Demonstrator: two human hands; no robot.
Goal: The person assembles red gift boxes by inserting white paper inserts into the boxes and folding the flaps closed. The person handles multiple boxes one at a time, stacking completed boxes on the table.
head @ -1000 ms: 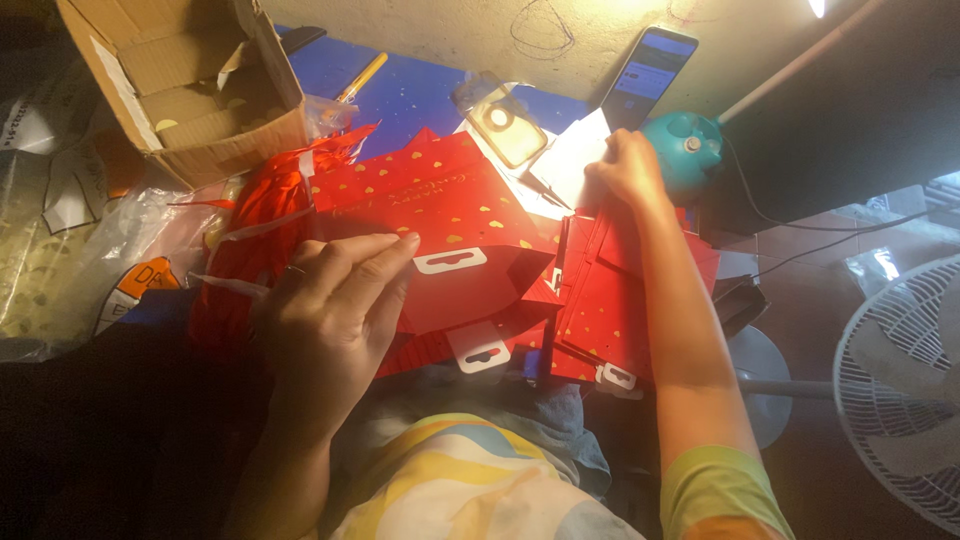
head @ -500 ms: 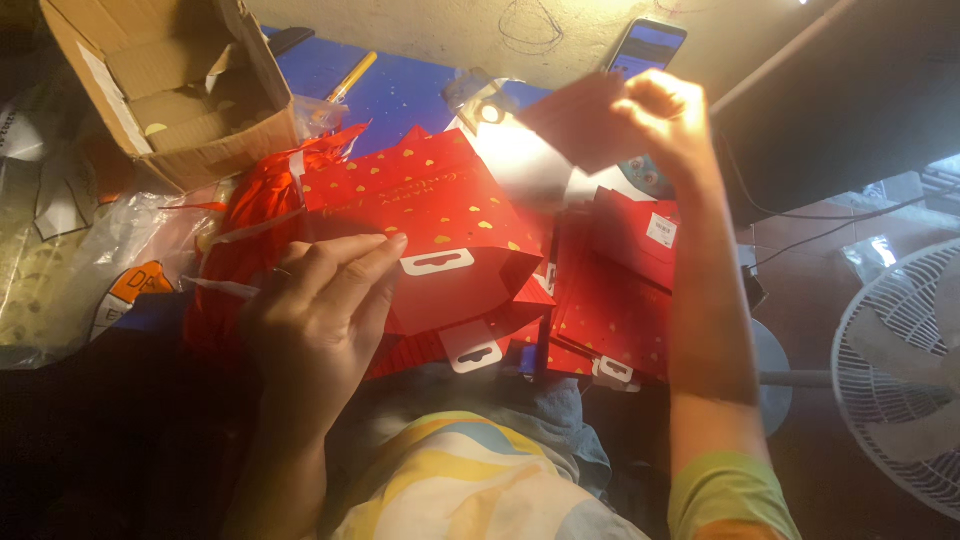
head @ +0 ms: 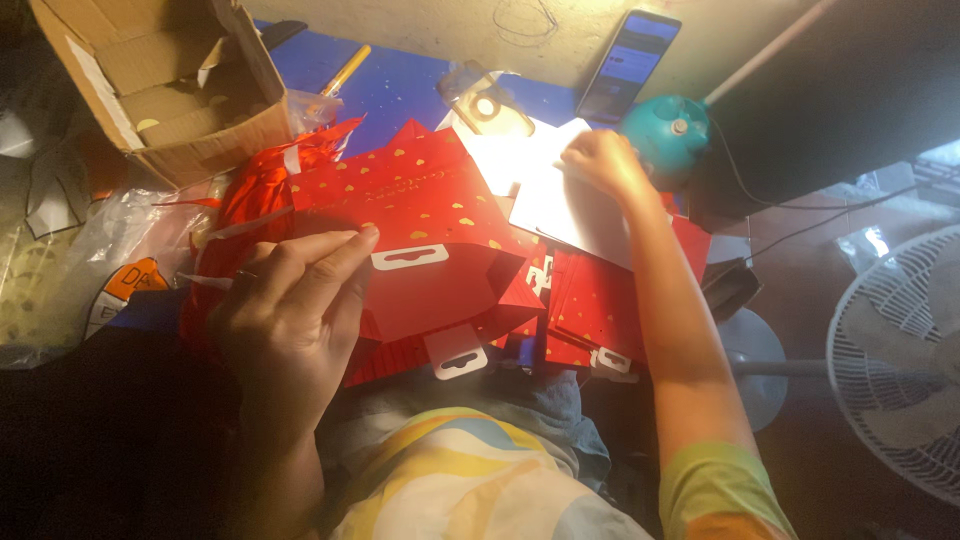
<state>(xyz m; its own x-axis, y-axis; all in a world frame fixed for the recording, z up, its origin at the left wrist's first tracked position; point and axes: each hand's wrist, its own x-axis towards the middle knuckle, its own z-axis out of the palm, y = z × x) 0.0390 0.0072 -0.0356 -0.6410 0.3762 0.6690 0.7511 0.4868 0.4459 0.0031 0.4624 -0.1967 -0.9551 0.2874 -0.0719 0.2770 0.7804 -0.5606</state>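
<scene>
Red card with small gold hearts makes up the folded gift box (head: 420,240) lying across the person's lap, and everything else sits around it. The left hand (head: 290,320) rests flat on the box's near left corner, fingers pressed together and stretched along the flap beside the white hanger tab (head: 410,257); the press seems meant to keep the springy card from lifting or sliding. To the right of the box, the right hand (head: 600,160) grips the upper edge of a white sheet (head: 570,205), fingers curled down over it, holding it tilted above a stack of flat red boxes (head: 590,300) that lies touching the box's right side. Whether the thumb is under the sheet cannot be told. Above and left of the box stands an open cardboard carton (head: 150,90), with crumpled clear plastic wrap (head: 70,250) to the left. Beyond the box's far right corner are a teal lamp base (head: 665,135) and a phone (head: 628,65); well to the right, a white fan (head: 900,370).
</scene>
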